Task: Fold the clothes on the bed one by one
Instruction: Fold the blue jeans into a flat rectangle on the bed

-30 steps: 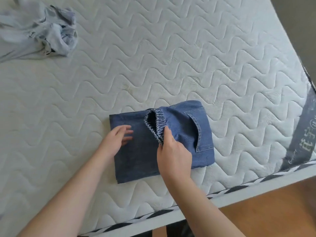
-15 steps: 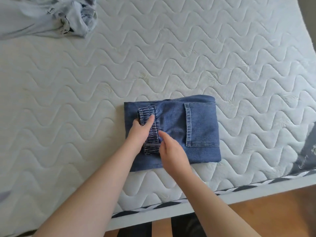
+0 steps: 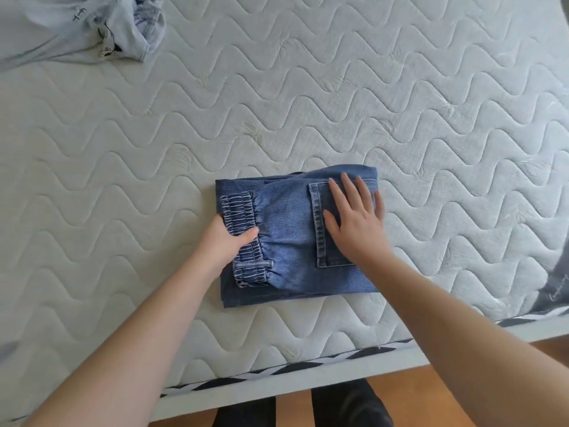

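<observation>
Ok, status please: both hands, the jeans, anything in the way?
Left hand grips elastic waistband. Right hand flat on pocket. Jeans folded compact. Pale garment unfolded, far corner, not in the way.

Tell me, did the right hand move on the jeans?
Yes. The right hand slid from beside the elastic waistband to the right, and now lies flat on the back pocket of the jeans.

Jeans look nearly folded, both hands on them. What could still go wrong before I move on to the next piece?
The elastic waistband is bunched under the left hand; it may spring open on release. The right hand only presses flat on the pocket, so the folded jeans could slide. The pale garment is still crumpled.
</observation>
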Demonstrator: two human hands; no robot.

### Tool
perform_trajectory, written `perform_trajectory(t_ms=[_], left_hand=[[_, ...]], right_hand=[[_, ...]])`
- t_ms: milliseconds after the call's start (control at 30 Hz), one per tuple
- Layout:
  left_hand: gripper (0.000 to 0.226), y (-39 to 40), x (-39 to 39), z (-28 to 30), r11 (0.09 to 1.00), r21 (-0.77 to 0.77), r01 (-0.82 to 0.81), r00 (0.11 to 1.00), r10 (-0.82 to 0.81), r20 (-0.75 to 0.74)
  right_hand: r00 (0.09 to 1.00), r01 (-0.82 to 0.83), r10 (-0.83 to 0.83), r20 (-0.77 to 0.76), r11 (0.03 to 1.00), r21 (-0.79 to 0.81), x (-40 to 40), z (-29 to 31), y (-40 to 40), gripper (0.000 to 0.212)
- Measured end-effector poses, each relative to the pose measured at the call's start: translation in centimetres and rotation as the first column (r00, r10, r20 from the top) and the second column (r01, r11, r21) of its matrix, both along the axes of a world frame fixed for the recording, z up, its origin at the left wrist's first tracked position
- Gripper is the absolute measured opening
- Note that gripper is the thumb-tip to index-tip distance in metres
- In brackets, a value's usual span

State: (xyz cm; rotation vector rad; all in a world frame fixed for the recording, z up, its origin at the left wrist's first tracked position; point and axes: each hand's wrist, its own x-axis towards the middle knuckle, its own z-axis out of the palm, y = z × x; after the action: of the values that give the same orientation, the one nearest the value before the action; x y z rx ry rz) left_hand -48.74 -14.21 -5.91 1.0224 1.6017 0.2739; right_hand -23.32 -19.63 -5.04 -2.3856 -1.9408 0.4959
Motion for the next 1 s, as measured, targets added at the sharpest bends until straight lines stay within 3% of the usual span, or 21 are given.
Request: perform_trajectory(t_ms=[67,133,233,367,500,567,667,767,1000], left_hand=[[0.056,0.1,-0.2,0.4,0.998,0.053,0.041,0.986,-0.032,-0.163],[0.068,0.1,0.1,0.7,0.951,0.257,0.173,0.891,-0.04,-0.451],[0.061,-0.8,2.4,1.3,0.708,0.524,0.474,0.777,-0.057,-0.626],[0.062,-1.3,5.2,0.1,0.566,0.438,0.699,0.587,-0.103,-0.803],[0.061,-0.6,5.3,-2.4,0.382,0.355,0.853,0.459,-0.226,-0.859],[0.062,-0.4,4.7,-3.7,0.398,0.309,0.864,0.436,-0.283,-0.854],[0.064,-0.5,3.6,-4.4,0.492,0.303,0.816,0.489,-0.31,-0.815],[0.066,-0.8,2.4,-4.7,0.535,0.287,0.795,0.522,-0.361,-0.772],[0.068,0.1,1.9,-5.1,0.554,0.196,0.809,0.494,-0.459,-0.739]], right_hand=[[0.998,-0.032,0.035,0.056,0.998,-0.051,0.2,-1.2,-0.2,0.06],[0.992,-0.044,0.053,0.116,0.996,-0.084,0.1,-2.0,-0.8,0.062],[0.989,-0.035,0.051,0.14,0.993,-0.113,-0.3,-2.7,-1.4,0.063],[0.995,0.006,-0.004,0.097,1.0,-0.011,-0.6,-2.1,-0.6,0.058],[0.979,-0.185,0.165,0.119,0.965,0.187,-0.4,-1.8,1.7,0.051],[0.963,-0.263,0.245,0.115,0.948,0.18,-0.8,-2.1,3.6,0.051],[0.954,-0.294,0.289,0.078,0.954,0.056,-0.7,-3.1,4.8,0.055],[0.971,-0.231,0.228,0.073,0.972,0.039,1.1,-3.8,4.1,0.059],[0.981,-0.165,0.165,0.097,0.986,-0.016,4.2,-3.5,2.7,0.067]])
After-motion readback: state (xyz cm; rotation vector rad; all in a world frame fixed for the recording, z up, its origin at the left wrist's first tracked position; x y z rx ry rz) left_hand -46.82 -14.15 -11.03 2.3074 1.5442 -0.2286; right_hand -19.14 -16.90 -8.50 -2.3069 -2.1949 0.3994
